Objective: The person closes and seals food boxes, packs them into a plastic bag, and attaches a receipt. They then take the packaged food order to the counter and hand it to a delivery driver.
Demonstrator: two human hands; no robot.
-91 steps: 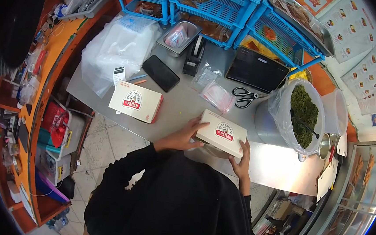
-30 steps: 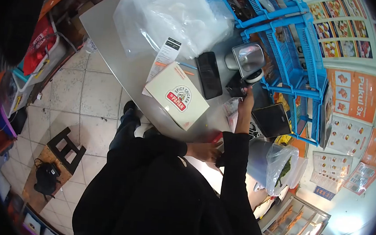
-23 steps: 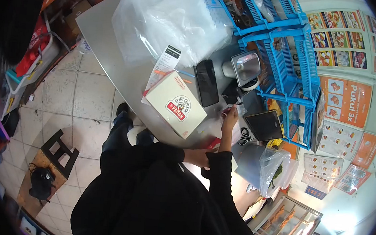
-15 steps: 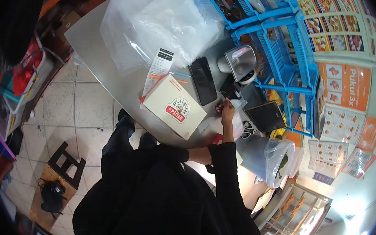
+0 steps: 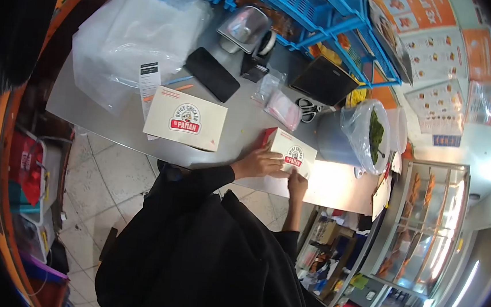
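Observation:
A small cream-coloured food box (image 5: 299, 148) with red sides and a "Spicy Chicken" logo lies at the front of the metal table. Over its left end are the fingers of my left hand (image 5: 261, 164), holding it. My right hand (image 5: 297, 186) is closed at the box's front edge, thumb and fingers together there. A larger food box (image 5: 205, 118) with the same logo stands further left, apart from both hands. Behind the smaller one is a pack of pinkish plastic bags (image 5: 284, 110).
A stack of clear plastic bags (image 5: 143, 27), a receipt (image 5: 149, 79), a black phone (image 5: 212, 74) and a metal container (image 5: 245, 27) occupy the left and back. Scissors (image 5: 307, 109), a black tablet-like object (image 5: 324, 80) and a plastic-lined bucket (image 5: 345, 132) stand right. Blue racks (image 5: 291, 10) line the back.
My view has turned right. My right hand has left the small items by the phone for the smaller box's front edge, and my left hand, hidden before, now lies on that box.

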